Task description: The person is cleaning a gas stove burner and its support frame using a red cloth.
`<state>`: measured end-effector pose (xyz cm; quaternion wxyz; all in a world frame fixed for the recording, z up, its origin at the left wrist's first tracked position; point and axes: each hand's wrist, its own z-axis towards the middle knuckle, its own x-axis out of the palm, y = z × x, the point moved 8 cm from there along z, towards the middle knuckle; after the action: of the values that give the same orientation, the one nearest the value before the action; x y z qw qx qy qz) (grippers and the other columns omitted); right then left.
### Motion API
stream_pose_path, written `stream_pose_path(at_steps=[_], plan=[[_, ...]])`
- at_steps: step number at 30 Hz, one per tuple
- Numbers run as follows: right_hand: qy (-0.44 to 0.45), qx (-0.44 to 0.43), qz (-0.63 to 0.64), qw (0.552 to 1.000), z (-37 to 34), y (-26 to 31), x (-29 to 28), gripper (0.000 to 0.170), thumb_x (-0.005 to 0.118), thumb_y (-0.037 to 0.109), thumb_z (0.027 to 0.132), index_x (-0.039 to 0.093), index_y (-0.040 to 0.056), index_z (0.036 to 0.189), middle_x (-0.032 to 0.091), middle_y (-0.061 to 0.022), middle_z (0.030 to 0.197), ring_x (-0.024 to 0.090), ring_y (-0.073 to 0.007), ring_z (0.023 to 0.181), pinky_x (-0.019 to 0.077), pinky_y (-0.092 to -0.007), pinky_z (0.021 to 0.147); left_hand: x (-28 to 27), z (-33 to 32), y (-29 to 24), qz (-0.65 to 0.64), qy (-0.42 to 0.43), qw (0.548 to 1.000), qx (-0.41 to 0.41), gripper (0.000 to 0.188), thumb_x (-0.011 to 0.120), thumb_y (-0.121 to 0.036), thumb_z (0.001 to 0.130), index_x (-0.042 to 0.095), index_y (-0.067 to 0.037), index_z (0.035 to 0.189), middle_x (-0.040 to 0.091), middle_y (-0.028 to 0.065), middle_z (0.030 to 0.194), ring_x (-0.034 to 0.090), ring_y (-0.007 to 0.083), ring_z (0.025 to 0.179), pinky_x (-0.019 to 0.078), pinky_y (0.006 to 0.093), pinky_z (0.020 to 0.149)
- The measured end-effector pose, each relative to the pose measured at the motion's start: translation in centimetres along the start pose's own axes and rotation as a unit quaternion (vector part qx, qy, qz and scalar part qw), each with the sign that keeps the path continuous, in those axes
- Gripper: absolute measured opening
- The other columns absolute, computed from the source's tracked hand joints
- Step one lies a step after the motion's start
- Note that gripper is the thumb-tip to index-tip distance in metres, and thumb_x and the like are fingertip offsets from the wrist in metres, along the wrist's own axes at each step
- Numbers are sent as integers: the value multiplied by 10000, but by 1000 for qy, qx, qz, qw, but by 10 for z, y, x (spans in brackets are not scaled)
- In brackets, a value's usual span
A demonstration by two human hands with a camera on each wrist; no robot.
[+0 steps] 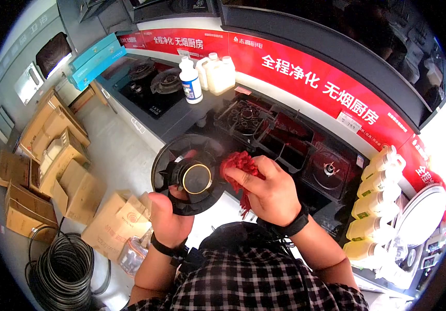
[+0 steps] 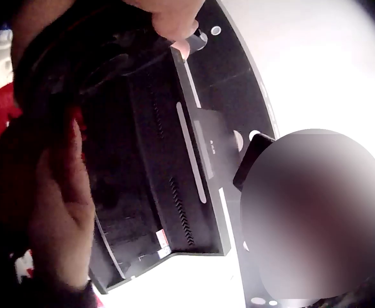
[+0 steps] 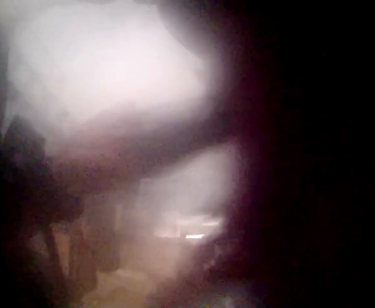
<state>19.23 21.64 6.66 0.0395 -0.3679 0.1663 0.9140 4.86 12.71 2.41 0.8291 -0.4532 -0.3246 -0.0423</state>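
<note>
In the head view, my left hand [image 1: 172, 224] grips a round black pan support [image 1: 163, 173] from a gas stove by its lower edge. The thumb lies in front, and fingers show behind through its openings. A gold-edged ring [image 1: 211, 179] circles its middle. At the support's right side, my right hand [image 1: 275, 194] holds a bunched, shaggy red cloth [image 1: 241, 160] between thumb and fingers, close against the rim. The left wrist view shows the support dark at upper left. Blur and darkness fill the right wrist view, hiding the right hand's work.
Behind the hands is a gas stove [image 1: 280, 147] on the counter. A white bottle [image 1: 190, 85] and jugs [image 1: 220, 75] stand behind left; several yellowish bottles [image 1: 371, 207] line the right. Cardboard boxes [image 1: 80, 194], a paper bag [image 1: 119, 225] and coiled cable [image 1: 62, 272] lie on the floor at left.
</note>
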Motion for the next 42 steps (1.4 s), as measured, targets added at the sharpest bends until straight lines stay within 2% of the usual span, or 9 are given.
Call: stream_pose_path(at_steps=[7, 10, 17, 20, 23, 27, 35, 38, 42], plan=[[-14, 24, 1, 1000, -1, -15, 2, 441, 592, 36, 706, 686, 220, 1095, 552, -83, 881, 591, -264, 768, 513, -342, 633, -14, -1, 6, -49, -34, 998, -28, 853, 467, -621, 855, 226, -69, 1459, 359, 179, 1450, 401, 284, 1307, 331, 444, 1091], [-27, 17, 40, 999, 1, -6, 1, 462, 653, -17, 646, 700, 188, 1057, 543, -91, 867, 599, -272, 756, 518, -351, 642, -15, 2, -2, -25, 12, 1000, 8, 809, 333, -635, 896, 177, -94, 1478, 277, 207, 1488, 317, 316, 1362, 251, 463, 1130], [7, -42, 3, 999, -1, 12, 11, 449, 644, 36, 664, 703, 214, 1072, 540, -78, 871, 602, -265, 758, 530, -338, 636, -13, 3, -12, 3, 14, 999, 41, 804, 308, -634, 906, 185, -74, 1470, 281, 213, 1485, 319, 316, 1359, 248, 449, 1132], [13, -41, -7, 999, 0, 10, 12, 449, 642, 42, 659, 703, 212, 1070, 536, -68, 877, 602, -259, 759, 532, -337, 632, -16, 3, -11, -19, -48, 998, 25, 865, 478, -626, 848, 234, -58, 1453, 350, 184, 1451, 398, 282, 1307, 336, 431, 1091], [8, -44, 27, 999, 5, 16, 13, 457, 643, 40, 648, 703, 212, 1067, 528, -60, 883, 601, -255, 759, 532, -337, 623, -15, 3, -2, -33, -41, 999, 7, 842, 449, -625, 860, 260, -41, 1437, 366, 168, 1438, 413, 271, 1289, 345, 421, 1085], [22, -33, 10, 999, 8, 23, 11, 459, 648, 31, 639, 705, 207, 1059, 550, -56, 895, 600, -257, 760, 526, -333, 616, -5, 1, -8, 108, 6, 994, 27, 808, 321, -650, 891, 201, -96, 1467, 281, 210, 1487, 325, 321, 1356, 269, 446, 1122], [31, -3, 16, 999, 1, -3, 6, 492, 627, -29, 619, 699, 155, 1070, 577, -95, 879, 599, -279, 765, 514, -353, 660, -21, 1, -9, -6, -18, 999, 31, 790, 324, -642, 898, 198, -106, 1464, 271, 233, 1482, 320, 331, 1358, 263, 457, 1125], [-2, -26, 104, 994, 9, 11, -5, 497, 623, -39, 613, 701, 154, 1064, 577, -88, 862, 599, -276, 751, 511, -346, 646, -13, 2, -9, -7, -1, 999, 37, 785, 325, -637, 902, 197, -102, 1463, 273, 230, 1482, 321, 331, 1357, 264, 461, 1124], [20, -64, 84, 994, 1, 28, 14, 482, 645, -3, 628, 701, 177, 1071, 575, -44, 868, 611, -225, 745, 521, -311, 618, -8, 3, -8, -20, 1, 999, 44, 785, 320, -634, 906, 194, -95, 1463, 277, 217, 1484, 327, 328, 1353, 267, 464, 1122]])
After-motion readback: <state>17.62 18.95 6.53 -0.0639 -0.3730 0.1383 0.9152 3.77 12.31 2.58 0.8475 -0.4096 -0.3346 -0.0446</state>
